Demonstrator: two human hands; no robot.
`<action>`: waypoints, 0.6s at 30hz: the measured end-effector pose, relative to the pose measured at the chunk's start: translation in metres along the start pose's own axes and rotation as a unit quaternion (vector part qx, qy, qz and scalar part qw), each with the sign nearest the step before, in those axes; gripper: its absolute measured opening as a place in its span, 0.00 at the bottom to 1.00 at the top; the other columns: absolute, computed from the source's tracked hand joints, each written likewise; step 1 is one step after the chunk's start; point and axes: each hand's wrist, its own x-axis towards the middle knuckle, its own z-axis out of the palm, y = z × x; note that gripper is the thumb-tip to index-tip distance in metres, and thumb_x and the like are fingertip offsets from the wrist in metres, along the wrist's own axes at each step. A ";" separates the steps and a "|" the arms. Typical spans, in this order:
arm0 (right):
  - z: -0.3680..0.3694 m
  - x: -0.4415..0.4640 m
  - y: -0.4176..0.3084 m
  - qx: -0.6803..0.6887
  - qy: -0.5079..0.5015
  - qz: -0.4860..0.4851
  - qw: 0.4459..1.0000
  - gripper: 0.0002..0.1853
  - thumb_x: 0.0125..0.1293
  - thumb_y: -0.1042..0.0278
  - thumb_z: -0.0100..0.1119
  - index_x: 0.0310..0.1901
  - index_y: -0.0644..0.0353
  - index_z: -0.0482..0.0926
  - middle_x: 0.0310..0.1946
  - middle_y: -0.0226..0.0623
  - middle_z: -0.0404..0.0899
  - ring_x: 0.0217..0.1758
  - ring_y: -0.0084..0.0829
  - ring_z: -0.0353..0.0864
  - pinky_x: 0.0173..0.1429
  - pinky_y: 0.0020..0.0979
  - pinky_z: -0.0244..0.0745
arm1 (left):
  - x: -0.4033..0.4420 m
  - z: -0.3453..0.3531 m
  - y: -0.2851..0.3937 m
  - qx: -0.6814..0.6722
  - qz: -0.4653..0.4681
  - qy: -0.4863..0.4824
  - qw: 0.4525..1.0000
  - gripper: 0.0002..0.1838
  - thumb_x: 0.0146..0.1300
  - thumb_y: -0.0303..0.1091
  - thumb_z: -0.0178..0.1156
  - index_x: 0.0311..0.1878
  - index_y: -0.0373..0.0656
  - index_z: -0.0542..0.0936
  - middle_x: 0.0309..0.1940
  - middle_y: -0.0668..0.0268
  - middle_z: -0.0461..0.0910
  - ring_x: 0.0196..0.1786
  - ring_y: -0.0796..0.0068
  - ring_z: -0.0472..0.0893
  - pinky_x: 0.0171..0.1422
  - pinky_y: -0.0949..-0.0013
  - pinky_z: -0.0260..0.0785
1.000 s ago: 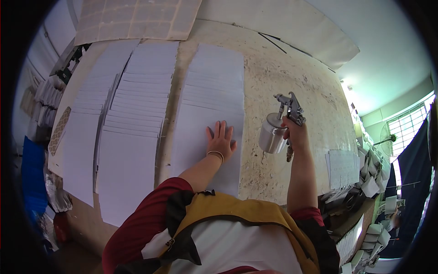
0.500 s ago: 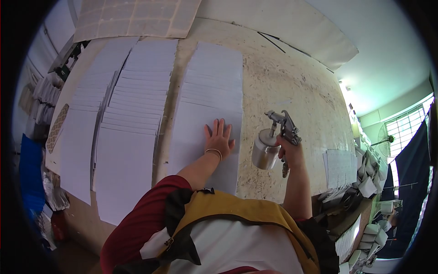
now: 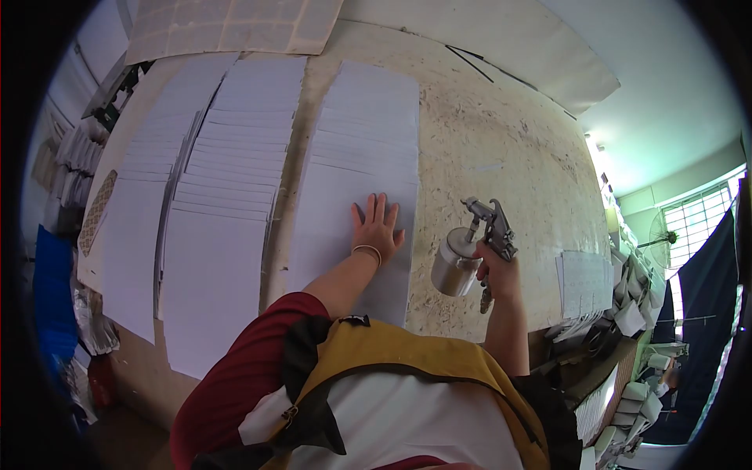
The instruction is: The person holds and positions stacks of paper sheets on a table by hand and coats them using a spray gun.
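My left hand (image 3: 375, 226) lies flat with fingers spread on a white sheet (image 3: 337, 258), the front one in an overlapping row of sheets in the middle of the table. In my right hand (image 3: 493, 266) is a metal spray gun (image 3: 497, 229) with a silver cup (image 3: 456, 262) under its nozzle. My fingers wrap round its handle, and the gun is held over the bare tabletop right of the sheets. The nozzle points up and to the left. Two more rows of overlapping white sheets (image 3: 219, 258) lie to the left, with a narrow gap between them.
The worn, stained table (image 3: 501, 157) extends to the back. A brownish board (image 3: 235, 27) stands at the far left, and thin dark strips (image 3: 470, 63) lie at the far side. Sheets (image 3: 586, 282) are stacked at the right edge. Blue material (image 3: 53, 298) hangs at left.
The view has shifted slightly. The spray gun's nozzle has moved a little to the right and down, tilting slightly. My left hand stays flat on the sheet.
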 end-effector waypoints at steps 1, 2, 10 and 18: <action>-0.001 -0.002 0.001 0.000 -0.006 0.001 1.000 0.07 0.59 0.65 0.59 0.29 0.59 0.77 0.21 0.28 0.76 0.13 0.17 0.67 0.16 0.21 0.59 | 0.001 -0.001 0.000 0.002 -0.001 -0.008 1.000 0.33 0.63 0.52 0.47 0.69 0.48 0.59 0.72 0.54 0.46 0.75 0.54 0.43 0.70 0.34 0.31; -0.003 -0.004 0.002 -0.001 -0.006 0.002 1.000 0.07 0.59 0.65 0.59 0.29 0.59 0.77 0.21 0.28 0.76 0.13 0.17 0.67 0.16 0.21 0.59 | 0.000 -0.003 0.000 0.004 -0.001 -0.016 1.000 0.34 0.63 0.53 0.46 0.69 0.47 0.58 0.72 0.54 0.46 0.75 0.54 0.42 0.70 0.34 0.31; -0.005 -0.027 0.015 0.021 0.005 0.019 1.000 0.06 0.60 0.67 0.58 0.32 0.59 0.77 0.20 0.27 0.76 0.13 0.16 0.68 0.15 0.20 0.58 | 0.000 0.003 -0.001 0.006 0.003 0.003 1.000 0.34 0.62 0.52 0.48 0.68 0.48 0.59 0.71 0.54 0.47 0.74 0.54 0.44 0.70 0.34 0.32; 0.009 -0.042 0.017 0.030 -0.016 0.037 0.999 0.06 0.62 0.66 0.57 0.32 0.59 0.77 0.18 0.26 0.74 0.12 0.16 0.67 0.15 0.20 0.58 | -0.001 0.001 0.000 0.003 0.001 0.007 1.000 0.33 0.62 0.52 0.48 0.68 0.48 0.59 0.71 0.54 0.48 0.74 0.54 0.44 0.71 0.34 0.33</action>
